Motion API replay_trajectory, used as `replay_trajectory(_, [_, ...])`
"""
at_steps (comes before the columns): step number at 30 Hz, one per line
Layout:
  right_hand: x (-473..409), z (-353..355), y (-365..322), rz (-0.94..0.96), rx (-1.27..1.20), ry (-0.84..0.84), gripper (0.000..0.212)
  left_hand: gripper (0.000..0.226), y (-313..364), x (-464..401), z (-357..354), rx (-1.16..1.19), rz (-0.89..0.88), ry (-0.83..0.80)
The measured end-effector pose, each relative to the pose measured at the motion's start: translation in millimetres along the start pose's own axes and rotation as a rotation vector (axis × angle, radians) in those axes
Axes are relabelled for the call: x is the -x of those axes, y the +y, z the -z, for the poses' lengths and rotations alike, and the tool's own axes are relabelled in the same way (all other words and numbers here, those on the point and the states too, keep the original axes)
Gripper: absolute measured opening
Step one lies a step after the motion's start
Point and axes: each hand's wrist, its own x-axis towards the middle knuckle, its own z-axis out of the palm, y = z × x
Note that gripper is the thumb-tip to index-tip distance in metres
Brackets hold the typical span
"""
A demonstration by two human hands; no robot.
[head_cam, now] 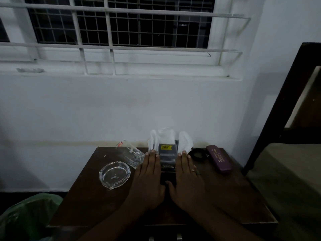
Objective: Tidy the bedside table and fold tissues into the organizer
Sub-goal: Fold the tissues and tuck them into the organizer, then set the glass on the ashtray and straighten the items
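Note:
A dark organizer (167,153) with a yellow label stands at the back middle of the brown bedside table (90,202). White tissues (185,141) stick up from it, on the left, at the middle and on the right. My left hand (149,178) lies with straight fingers along the organizer's left side, fingertips at the left tissue. My right hand (186,180), with a ring, lies the same way along its right side, fingertips at the right tissue. Neither hand curls around anything.
A clear drinking glass (131,153) lies tipped left of the organizer, with a glass ashtray (113,174) in front of it. A black round item (198,153) and a purple spectacle case (219,159) sit to the right. A green-lined bin (26,216) stands at the lower left, a bed (286,171) at the right.

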Motion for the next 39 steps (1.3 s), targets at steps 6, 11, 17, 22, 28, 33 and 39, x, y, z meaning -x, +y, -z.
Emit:
replay_trajectory(6, [-26.9,-10.1,7.6,0.006,0.011,0.003,0.094,0.09,-11.8,-28.0,-9.1,0.026,0.019,-0.052])
replay_trajectory(11, [-39.9,-20.0,14.3,0.005,0.02,0.005,0.096,0.091,-17.1,-41.5,-11.7,0.049,0.022,-0.04])
replay_trajectory(17, [-44.6,-20.1,16.2,-0.012,0.005,-0.002,0.095,0.089,-16.4,-43.3,-6.8,0.029,0.015,-0.049])
replay_trajectory(22, [-49.3,3.9,1.2,-0.032,-0.126,0.275,0.069,0.093,-37.3,-51.3,29.0,0.082,0.055,-0.026])
replay_trajectory(28, [-79.9,24.4,-45.4,0.296,-0.579,0.243,0.05,0.122,-104.0,-37.1,74.8,0.175,0.233,-0.273])
replay_trajectory(33, [-134.8,12.0,-106.9,0.162,-0.563,-0.18,0.072,0.136,-144.1,-3.6,69.5,0.299,0.313,-0.508])
replay_trajectory(39, [-184.0,-9.5,-139.9,-0.054,-0.321,-0.418,0.08,0.143,-155.7,9.5,57.4,0.368,0.327,-0.422])
